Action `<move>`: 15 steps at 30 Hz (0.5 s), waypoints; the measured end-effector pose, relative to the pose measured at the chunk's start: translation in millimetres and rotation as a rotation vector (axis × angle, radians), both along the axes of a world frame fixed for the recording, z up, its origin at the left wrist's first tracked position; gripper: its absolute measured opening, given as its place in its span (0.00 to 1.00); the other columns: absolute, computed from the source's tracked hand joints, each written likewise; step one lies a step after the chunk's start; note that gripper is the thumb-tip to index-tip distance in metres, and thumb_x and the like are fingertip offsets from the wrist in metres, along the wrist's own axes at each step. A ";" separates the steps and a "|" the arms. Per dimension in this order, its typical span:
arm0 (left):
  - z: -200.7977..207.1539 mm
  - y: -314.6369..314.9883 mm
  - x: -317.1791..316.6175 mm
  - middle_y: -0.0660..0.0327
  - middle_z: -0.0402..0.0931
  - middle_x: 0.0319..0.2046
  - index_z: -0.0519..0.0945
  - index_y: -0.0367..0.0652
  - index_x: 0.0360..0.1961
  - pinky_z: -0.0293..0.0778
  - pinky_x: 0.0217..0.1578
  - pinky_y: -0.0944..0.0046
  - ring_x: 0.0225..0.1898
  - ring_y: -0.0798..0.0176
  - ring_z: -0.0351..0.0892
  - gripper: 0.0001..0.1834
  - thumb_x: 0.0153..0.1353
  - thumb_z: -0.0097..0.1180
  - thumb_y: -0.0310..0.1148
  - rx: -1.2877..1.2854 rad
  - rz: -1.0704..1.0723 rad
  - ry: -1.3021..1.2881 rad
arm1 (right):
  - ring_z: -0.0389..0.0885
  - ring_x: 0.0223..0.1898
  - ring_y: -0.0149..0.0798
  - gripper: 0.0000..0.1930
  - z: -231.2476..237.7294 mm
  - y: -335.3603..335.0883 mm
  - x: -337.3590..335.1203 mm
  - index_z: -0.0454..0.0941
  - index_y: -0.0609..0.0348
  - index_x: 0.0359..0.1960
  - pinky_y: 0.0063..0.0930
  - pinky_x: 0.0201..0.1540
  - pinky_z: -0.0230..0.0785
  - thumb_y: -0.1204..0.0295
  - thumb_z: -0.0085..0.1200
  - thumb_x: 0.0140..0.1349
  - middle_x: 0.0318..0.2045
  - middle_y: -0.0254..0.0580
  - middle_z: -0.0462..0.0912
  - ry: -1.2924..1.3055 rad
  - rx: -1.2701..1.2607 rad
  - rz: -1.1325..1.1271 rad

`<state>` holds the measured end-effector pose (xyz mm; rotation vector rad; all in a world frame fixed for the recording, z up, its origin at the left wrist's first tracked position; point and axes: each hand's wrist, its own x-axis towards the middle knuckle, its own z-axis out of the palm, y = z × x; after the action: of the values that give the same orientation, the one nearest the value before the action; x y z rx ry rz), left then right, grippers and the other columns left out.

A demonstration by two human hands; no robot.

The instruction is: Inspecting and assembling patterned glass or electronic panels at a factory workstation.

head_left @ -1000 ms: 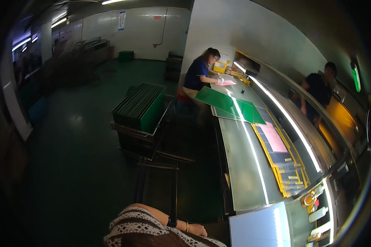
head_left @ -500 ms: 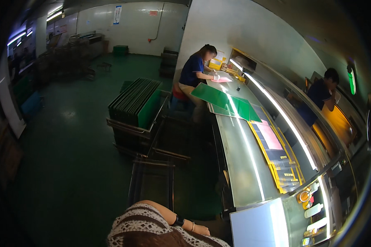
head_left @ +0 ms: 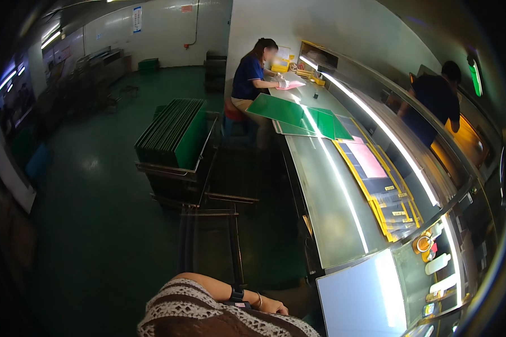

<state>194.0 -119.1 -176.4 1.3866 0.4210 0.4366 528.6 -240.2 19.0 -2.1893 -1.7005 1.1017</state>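
Observation:
My left hand [head_left: 272,305] lies across my body at the lower edge, wearing a dark wristwatch [head_left: 237,292] and a thin bracelet. Its fingers are curled down against my brown and white patterned clothing [head_left: 191,300]; what they close on, if anything, is hidden. Out of sight is my right hand. Nearest to the left hand, on its right, a pale bluish-white panel [head_left: 351,297] rests at the near end of the long workbench [head_left: 334,224]. Farther along the bench lie yellow-edged dark sheets [head_left: 376,194] with a pink sheet [head_left: 367,161], and overlapping green panels [head_left: 289,116].
A co-worker [head_left: 246,76] sits at the bench's far end, gloved hands on a pink sheet. Another person [head_left: 433,101] leans beyond the shelf. A rack [head_left: 194,174] of upright green panels stands left of the bench, metal frames before it. White bottles [head_left: 437,264] stand right.
The whole view has shifted, so the bench's far end and the rack sit farther left and higher. The person beyond the shelf has bent over. My left hand's fingers show more plainly.

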 end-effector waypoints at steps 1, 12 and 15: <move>0.9 -1.7 1.6 0.67 0.76 0.31 0.78 0.38 0.42 0.67 0.38 0.69 0.33 0.73 0.69 0.15 0.56 0.58 0.36 0.053 0.000 -0.094 | 0.74 0.32 0.47 0.14 -0.8 -1.1 1.5 0.76 0.63 0.33 0.40 0.37 0.66 0.63 0.47 0.59 0.30 0.51 0.77 0.002 -0.010 -0.010; 46.1 5.3 -35.7 0.65 0.76 0.44 0.78 0.38 0.45 0.65 0.47 0.71 0.45 0.72 0.71 0.28 0.63 0.42 0.53 -0.541 -0.068 0.065 | 0.73 0.32 0.48 0.14 -10.2 -22.8 13.1 0.76 0.63 0.33 0.41 0.38 0.66 0.63 0.47 0.59 0.30 0.51 0.76 0.002 -0.075 -0.110; 34.4 -5.5 -57.6 0.63 0.76 0.38 0.77 0.37 0.40 0.66 0.44 0.70 0.41 0.74 0.70 0.18 0.65 0.45 0.42 -0.248 -0.083 0.202 | 0.73 0.32 0.48 0.14 -14.4 -32.0 12.5 0.76 0.63 0.33 0.41 0.38 0.65 0.63 0.47 0.59 0.30 0.51 0.76 0.008 -0.089 -0.126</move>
<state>136.4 -124.6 -142.1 1.2054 0.5611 0.1694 541.0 -272.2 4.7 -2.3062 -1.5148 1.1733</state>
